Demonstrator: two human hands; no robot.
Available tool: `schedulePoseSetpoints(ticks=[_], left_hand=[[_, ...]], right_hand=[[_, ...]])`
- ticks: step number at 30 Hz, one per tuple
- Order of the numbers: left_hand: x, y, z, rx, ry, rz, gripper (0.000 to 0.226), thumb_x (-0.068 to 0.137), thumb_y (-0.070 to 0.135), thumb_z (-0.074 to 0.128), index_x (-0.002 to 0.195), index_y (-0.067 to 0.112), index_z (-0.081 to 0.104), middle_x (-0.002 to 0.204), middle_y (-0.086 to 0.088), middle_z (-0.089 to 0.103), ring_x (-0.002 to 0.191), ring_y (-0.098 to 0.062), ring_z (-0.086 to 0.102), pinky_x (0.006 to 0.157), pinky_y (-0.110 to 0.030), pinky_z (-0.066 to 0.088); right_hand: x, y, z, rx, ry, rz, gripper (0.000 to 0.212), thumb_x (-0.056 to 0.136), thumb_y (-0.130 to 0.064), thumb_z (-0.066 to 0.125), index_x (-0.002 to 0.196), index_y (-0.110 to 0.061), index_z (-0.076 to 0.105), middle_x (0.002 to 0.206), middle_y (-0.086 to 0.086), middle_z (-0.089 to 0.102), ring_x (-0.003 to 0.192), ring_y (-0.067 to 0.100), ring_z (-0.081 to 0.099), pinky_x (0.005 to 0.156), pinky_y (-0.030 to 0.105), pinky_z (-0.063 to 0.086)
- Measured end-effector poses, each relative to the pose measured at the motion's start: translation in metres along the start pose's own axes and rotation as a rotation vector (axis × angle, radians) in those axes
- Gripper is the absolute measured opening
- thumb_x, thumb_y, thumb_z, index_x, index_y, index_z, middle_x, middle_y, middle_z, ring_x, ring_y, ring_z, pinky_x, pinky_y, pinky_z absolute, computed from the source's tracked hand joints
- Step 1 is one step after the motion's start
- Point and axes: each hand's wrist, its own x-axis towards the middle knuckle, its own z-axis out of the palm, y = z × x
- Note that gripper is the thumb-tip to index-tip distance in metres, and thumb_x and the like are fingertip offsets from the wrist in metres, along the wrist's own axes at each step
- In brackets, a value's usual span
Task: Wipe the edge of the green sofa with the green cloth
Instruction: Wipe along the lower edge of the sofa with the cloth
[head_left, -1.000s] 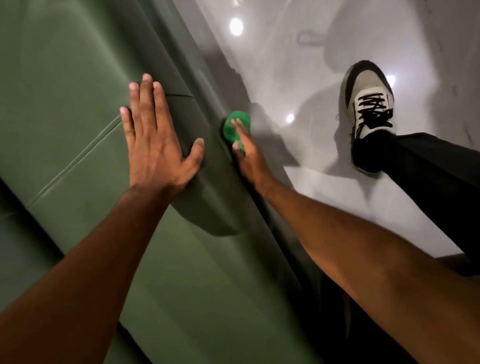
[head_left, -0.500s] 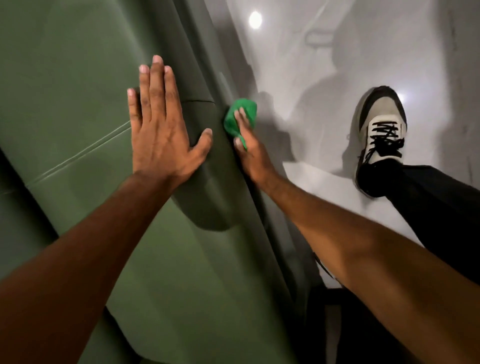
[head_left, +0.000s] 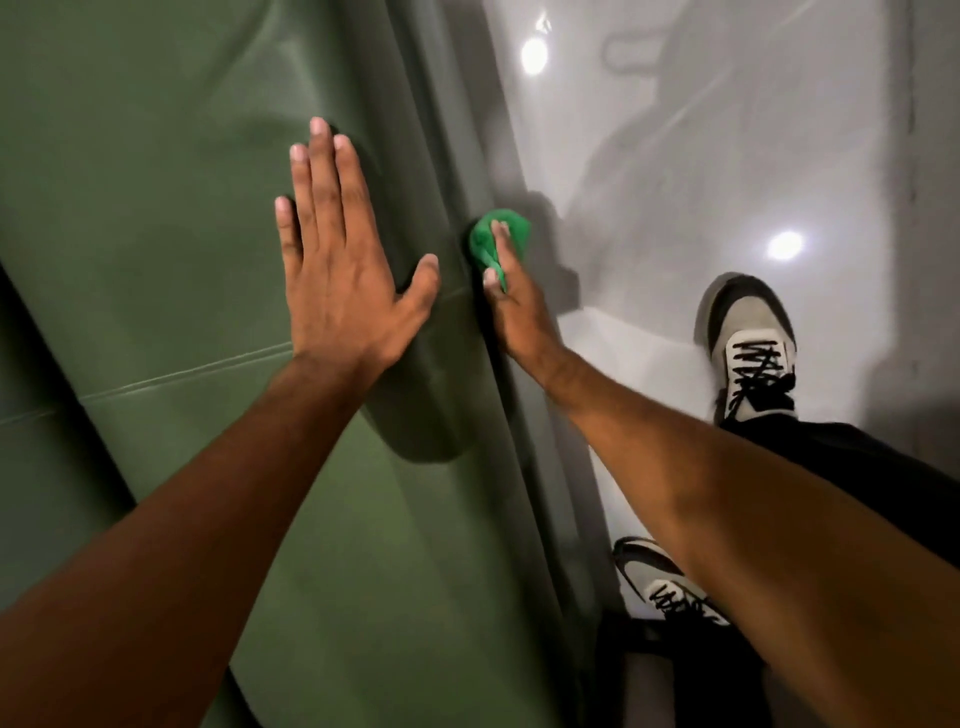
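The green sofa (head_left: 156, 218) fills the left half of the head view, its outer edge (head_left: 457, 171) running from the top centre down to the lower middle. My left hand (head_left: 337, 270) lies flat on the sofa's top surface, fingers spread, thumb near the edge. My right hand (head_left: 511, 299) presses a bunched bright green cloth (head_left: 491, 239) against the sofa's outer side, just right of the edge. Most of the cloth is hidden under my fingers.
A glossy white floor (head_left: 675, 171) with light reflections lies to the right of the sofa. My two grey-and-black laced shoes (head_left: 748, 343) (head_left: 660, 582) and dark trouser leg (head_left: 857, 467) stand on it close to the sofa.
Both hands have slid along the sofa past the cross seam, which now lies under my left wrist. The cloth stays pressed on the edge. My second shoe has come into view.
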Motion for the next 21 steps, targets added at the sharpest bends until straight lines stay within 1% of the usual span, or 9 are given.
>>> schedulePoseSetpoints(ticks=[2,5,7,9,10,11,14,16,21], left_hand=[[0.013,-0.005,-0.001,-0.005,0.003,0.0,0.103,0.086,0.055,0.052,0.157,0.001,0.002,0.166,-0.018,-0.001,0.154,-0.033,-0.003,0.125,-0.05,0.002],[0.028,-0.012,-0.004,-0.006,-0.014,0.016,0.109,0.082,0.059,0.055,0.158,0.003,0.0,0.167,-0.017,-0.002,0.154,-0.032,-0.004,0.125,-0.05,0.002],[0.04,-0.016,-0.009,-0.009,-0.034,0.007,0.113,0.08,0.063,0.056,0.158,0.005,-0.002,0.167,-0.014,-0.005,0.154,-0.031,-0.006,0.125,-0.049,0.001],[0.059,-0.019,-0.016,-0.012,-0.041,-0.013,0.114,0.081,0.066,0.055,0.158,0.006,-0.005,0.167,-0.013,-0.007,0.154,-0.03,-0.007,0.125,-0.05,0.001],[0.07,-0.02,-0.019,-0.012,-0.038,-0.018,0.114,0.081,0.066,0.054,0.158,0.006,-0.005,0.167,-0.013,-0.008,0.154,-0.031,-0.008,0.125,-0.05,0.002],[0.08,-0.021,-0.022,-0.008,-0.035,-0.019,0.112,0.082,0.065,0.053,0.157,0.006,-0.005,0.167,-0.013,-0.008,0.154,-0.031,-0.008,0.125,-0.051,0.002],[0.111,-0.025,-0.03,-0.007,-0.034,-0.022,0.109,0.085,0.064,0.052,0.157,0.005,-0.005,0.167,-0.014,-0.007,0.154,-0.032,-0.007,0.124,-0.051,0.003],[0.125,-0.027,-0.034,-0.007,-0.026,-0.028,0.108,0.086,0.062,0.052,0.157,0.005,-0.005,0.167,-0.014,-0.007,0.154,-0.031,-0.007,0.125,-0.051,0.003],[0.143,-0.028,-0.038,-0.009,-0.033,-0.03,0.108,0.085,0.063,0.052,0.158,0.006,-0.005,0.167,-0.012,-0.008,0.154,-0.031,-0.008,0.124,-0.051,0.001]], right_hand=[[0.029,-0.011,0.0,-0.036,-0.015,0.005,0.054,0.102,-0.007,0.04,0.152,-0.006,0.02,0.16,0.017,0.023,0.149,0.027,0.023,0.124,0.04,0.019],[0.048,-0.011,-0.003,-0.035,0.048,0.187,0.053,0.103,-0.017,0.039,0.153,-0.017,0.022,0.158,0.014,0.032,0.143,0.028,0.034,0.12,0.04,0.028],[0.036,-0.007,-0.002,-0.001,0.088,0.275,0.051,0.104,-0.016,0.04,0.152,-0.014,0.025,0.156,0.014,0.035,0.142,0.027,0.037,0.12,0.035,0.028],[0.021,-0.008,-0.001,0.002,0.122,0.342,0.05,0.103,-0.014,0.042,0.151,-0.015,0.028,0.154,0.015,0.038,0.141,0.027,0.039,0.115,0.024,0.028],[0.016,-0.012,0.001,-0.01,0.141,0.352,0.05,0.102,-0.013,0.043,0.151,-0.016,0.03,0.154,0.015,0.038,0.14,0.027,0.039,0.113,0.02,0.026],[0.012,-0.017,0.003,-0.014,0.147,0.328,0.05,0.102,-0.01,0.044,0.15,-0.015,0.031,0.154,0.015,0.037,0.141,0.027,0.038,0.114,0.021,0.025],[0.026,-0.042,0.004,-0.008,0.096,0.166,0.052,0.1,-0.001,0.044,0.149,-0.006,0.03,0.157,0.017,0.032,0.146,0.027,0.03,0.119,0.031,0.02],[0.051,-0.056,0.001,0.001,0.054,0.101,0.052,0.1,0.001,0.044,0.149,-0.005,0.029,0.159,0.016,0.027,0.148,0.026,0.025,0.121,0.033,0.018],[0.092,-0.065,-0.006,-0.015,0.081,0.232,0.052,0.102,-0.009,0.042,0.151,-0.01,0.025,0.157,0.018,0.031,0.144,0.029,0.033,0.119,0.033,0.024]])
